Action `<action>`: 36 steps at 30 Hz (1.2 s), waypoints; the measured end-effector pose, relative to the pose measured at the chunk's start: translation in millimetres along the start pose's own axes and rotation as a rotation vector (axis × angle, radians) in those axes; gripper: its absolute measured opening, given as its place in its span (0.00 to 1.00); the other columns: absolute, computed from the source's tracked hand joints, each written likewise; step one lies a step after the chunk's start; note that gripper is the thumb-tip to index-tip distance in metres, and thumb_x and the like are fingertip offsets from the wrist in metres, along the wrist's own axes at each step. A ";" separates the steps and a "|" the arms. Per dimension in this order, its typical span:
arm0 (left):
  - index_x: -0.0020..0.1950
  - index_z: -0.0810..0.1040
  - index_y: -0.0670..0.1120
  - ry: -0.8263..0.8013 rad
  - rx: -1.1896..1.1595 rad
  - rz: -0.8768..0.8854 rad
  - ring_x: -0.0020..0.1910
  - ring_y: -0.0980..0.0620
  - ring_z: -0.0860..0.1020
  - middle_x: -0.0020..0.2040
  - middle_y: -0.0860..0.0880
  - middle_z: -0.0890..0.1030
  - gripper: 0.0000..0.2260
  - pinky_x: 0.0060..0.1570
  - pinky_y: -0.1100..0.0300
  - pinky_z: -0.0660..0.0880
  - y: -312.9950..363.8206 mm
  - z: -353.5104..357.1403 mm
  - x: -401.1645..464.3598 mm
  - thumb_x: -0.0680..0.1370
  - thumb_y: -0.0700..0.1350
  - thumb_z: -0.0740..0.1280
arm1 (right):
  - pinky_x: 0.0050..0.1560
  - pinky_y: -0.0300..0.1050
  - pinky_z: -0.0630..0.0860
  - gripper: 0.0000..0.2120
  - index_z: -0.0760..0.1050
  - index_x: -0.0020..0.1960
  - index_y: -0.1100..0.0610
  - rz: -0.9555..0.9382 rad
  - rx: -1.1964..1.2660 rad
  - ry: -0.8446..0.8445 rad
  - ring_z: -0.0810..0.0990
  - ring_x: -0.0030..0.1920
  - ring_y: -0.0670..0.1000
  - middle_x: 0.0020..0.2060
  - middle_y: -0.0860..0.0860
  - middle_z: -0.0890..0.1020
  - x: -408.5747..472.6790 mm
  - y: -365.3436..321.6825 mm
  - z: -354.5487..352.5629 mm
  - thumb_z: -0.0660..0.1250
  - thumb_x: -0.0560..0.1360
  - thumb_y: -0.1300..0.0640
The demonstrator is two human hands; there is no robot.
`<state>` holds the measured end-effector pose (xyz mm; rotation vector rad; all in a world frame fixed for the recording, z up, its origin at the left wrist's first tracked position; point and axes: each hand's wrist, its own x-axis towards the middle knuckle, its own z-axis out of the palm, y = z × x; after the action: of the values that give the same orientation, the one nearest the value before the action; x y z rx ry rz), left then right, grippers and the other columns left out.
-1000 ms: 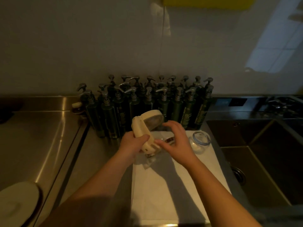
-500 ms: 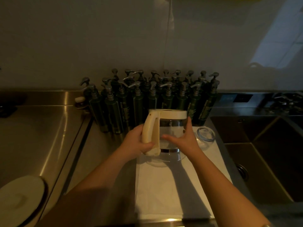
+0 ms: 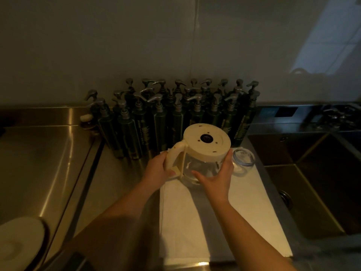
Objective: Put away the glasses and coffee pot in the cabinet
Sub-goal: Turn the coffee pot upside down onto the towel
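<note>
Stainless-steel surface [image 3: 58, 163] runs from the left side of the kitchen to a recessed steel sink [image 3: 312, 182] on the right. On the surface between them lies a white rectangular cloth [image 3: 224, 227]. Above the far end of the cloth, a clear glass coffee pot with a cream plastic lid and cream handle [image 3: 203, 153] is held upright by both hands of the person. The left hand [image 3: 158, 171] is wrapped around the cream handle, fingers closed on it. The right hand [image 3: 216, 178] lies flat against the glass body, its fingers spread and the thumb reaching up to the rim of the lid. Whether the base of the pot touches the cloth cannot be told. Just beside the pot, to its right, a small clear drinking glass [image 3: 243, 159] stands on the cloth, near its far right corner. Behind the pot, a dense group of dark green pump-dispenser bottles with grey metal heads [image 3: 175, 116] stands against the pale wall. A round white plate [image 3: 17, 243] sits at the near left corner.
</note>
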<state>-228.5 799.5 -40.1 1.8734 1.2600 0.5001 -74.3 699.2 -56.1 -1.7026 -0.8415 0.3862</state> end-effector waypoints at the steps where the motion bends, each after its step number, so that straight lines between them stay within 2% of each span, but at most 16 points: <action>1: 0.69 0.71 0.47 0.009 -0.014 -0.004 0.59 0.48 0.76 0.61 0.48 0.77 0.28 0.57 0.53 0.74 -3.3 1.1 1.6 0.71 0.40 0.75 | 0.71 0.44 0.62 0.62 0.43 0.78 0.46 -0.009 -0.007 0.001 0.56 0.70 0.40 0.75 0.51 0.55 -1.8 1.6 2.1 0.82 0.59 0.54; 4: 0.67 0.73 0.45 0.031 -0.041 -0.042 0.58 0.47 0.76 0.60 0.46 0.78 0.25 0.58 0.49 0.74 -11.8 3.5 5.6 0.71 0.38 0.74 | 0.72 0.49 0.61 0.61 0.41 0.76 0.42 -0.049 -0.044 0.006 0.57 0.74 0.50 0.74 0.52 0.54 -7.3 4.3 6.9 0.82 0.60 0.54; 7: 0.66 0.72 0.46 0.037 -0.044 -0.056 0.59 0.46 0.76 0.60 0.46 0.77 0.24 0.59 0.47 0.74 -15.5 6.2 7.8 0.72 0.40 0.74 | 0.72 0.45 0.58 0.60 0.40 0.75 0.42 -0.059 -0.048 0.003 0.57 0.74 0.52 0.74 0.54 0.54 -8.3 5.7 7.1 0.82 0.61 0.54; 9: 0.69 0.68 0.49 0.064 -0.049 -0.036 0.63 0.47 0.74 0.65 0.47 0.73 0.29 0.60 0.49 0.73 -12.9 9.2 5.1 0.72 0.44 0.75 | 0.71 0.44 0.58 0.59 0.40 0.75 0.43 -0.058 -0.050 -0.014 0.57 0.74 0.53 0.74 0.54 0.54 -7.9 6.4 4.3 0.81 0.61 0.52; 12: 0.74 0.61 0.52 0.287 -0.055 0.039 0.65 0.49 0.67 0.71 0.47 0.62 0.33 0.57 0.56 0.69 -0.1 13.2 -9.0 0.73 0.49 0.73 | 0.71 0.45 0.57 0.59 0.42 0.77 0.45 -0.039 -0.005 -0.016 0.57 0.74 0.52 0.75 0.52 0.54 -2.8 3.9 -3.0 0.80 0.61 0.47; 15: 0.72 0.63 0.50 0.507 0.012 0.129 0.65 0.47 0.65 0.70 0.45 0.61 0.29 0.55 0.58 0.66 11.3 19.8 -24.1 0.74 0.52 0.71 | 0.71 0.47 0.54 0.60 0.40 0.77 0.46 -0.021 0.034 -0.009 0.52 0.75 0.50 0.76 0.51 0.53 5.2 -3.3 -6.4 0.80 0.61 0.46; 17: 0.71 0.65 0.50 0.510 0.017 0.130 0.66 0.46 0.64 0.69 0.45 0.62 0.29 0.56 0.57 0.66 17.0 25.7 -29.4 0.73 0.49 0.71 | 0.70 0.42 0.54 0.60 0.41 0.77 0.48 -0.006 0.059 -0.037 0.52 0.74 0.46 0.76 0.48 0.53 8.3 -7.6 -5.0 0.79 0.61 0.46; 20: 0.72 0.66 0.50 0.427 -0.022 0.097 0.66 0.46 0.64 0.66 0.45 0.64 0.30 0.59 0.55 0.68 22.7 34.1 -33.7 0.72 0.45 0.71 | 0.64 0.26 0.58 0.54 0.48 0.76 0.46 -0.054 0.099 -0.061 0.58 0.70 0.39 0.69 0.40 0.61 8.5 -9.6 -2.4 0.80 0.62 0.50; 21: 0.72 0.65 0.51 0.410 -0.043 0.085 0.66 0.46 0.65 0.66 0.45 0.65 0.30 0.60 0.54 0.69 23.8 36.0 -34.6 0.72 0.45 0.70 | 0.60 0.21 0.59 0.52 0.51 0.75 0.46 -0.064 0.104 -0.053 0.60 0.69 0.39 0.68 0.40 0.63 8.2 -9.2 -2.0 0.81 0.62 0.51; 23: 0.73 0.64 0.52 0.388 -0.061 0.069 0.66 0.47 0.65 0.66 0.46 0.64 0.31 0.62 0.51 0.70 23.0 36.9 -34.5 0.72 0.45 0.70 | 0.58 0.19 0.61 0.50 0.54 0.76 0.48 -0.061 0.117 -0.024 0.63 0.69 0.40 0.69 0.44 0.65 6.0 -9.3 -1.0 0.81 0.62 0.52; 25: 0.74 0.63 0.54 0.363 -0.069 0.057 0.66 0.47 0.67 0.67 0.48 0.64 0.31 0.62 0.50 0.71 21.4 33.3 -31.9 0.73 0.45 0.71 | 0.63 0.25 0.64 0.51 0.54 0.76 0.49 -0.051 0.122 0.013 0.63 0.70 0.41 0.70 0.46 0.65 0.9 -10.1 1.6 0.80 0.62 0.48; 27: 0.73 0.63 0.55 0.332 -0.089 0.054 0.65 0.48 0.69 0.67 0.49 0.64 0.30 0.61 0.50 0.73 19.9 26.5 -27.4 0.73 0.45 0.71 | 0.70 0.41 0.65 0.52 0.53 0.76 0.50 -0.057 0.087 0.058 0.63 0.72 0.45 0.71 0.49 0.65 -5.6 -10.1 6.5 0.79 0.61 0.43; 29: 0.73 0.63 0.55 0.295 -0.099 0.057 0.64 0.48 0.71 0.68 0.50 0.65 0.30 0.59 0.53 0.73 18.5 19.9 -23.3 0.74 0.47 0.71 | 0.72 0.52 0.63 0.53 0.52 0.76 0.51 -0.065 0.055 0.098 0.62 0.73 0.48 0.72 0.50 0.65 -10.4 -10.8 11.7 0.78 0.61 0.43; 33: 0.75 0.59 0.56 0.219 -0.072 0.060 0.65 0.49 0.70 0.70 0.50 0.62 0.32 0.54 0.60 0.67 17.7 14.3 -21.1 0.75 0.49 0.70 | 0.72 0.59 0.62 0.53 0.51 0.77 0.54 -0.052 0.016 0.139 0.60 0.73 0.52 0.72 0.53 0.64 -14.2 -14.5 18.0 0.78 0.62 0.45; 36: 0.77 0.54 0.57 0.181 -0.068 0.055 0.69 0.48 0.67 0.74 0.50 0.59 0.34 0.57 0.59 0.67 18.1 13.4 -23.7 0.76 0.50 0.69 | 0.73 0.58 0.61 0.54 0.49 0.77 0.55 -0.026 -0.021 0.128 0.58 0.74 0.53 0.74 0.53 0.61 -14.9 -16.1 17.7 0.79 0.64 0.47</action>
<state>-218.8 769.6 -31.2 1.8419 1.2936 0.7479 -101.3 702.7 -48.9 -1.7146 -0.7752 0.2482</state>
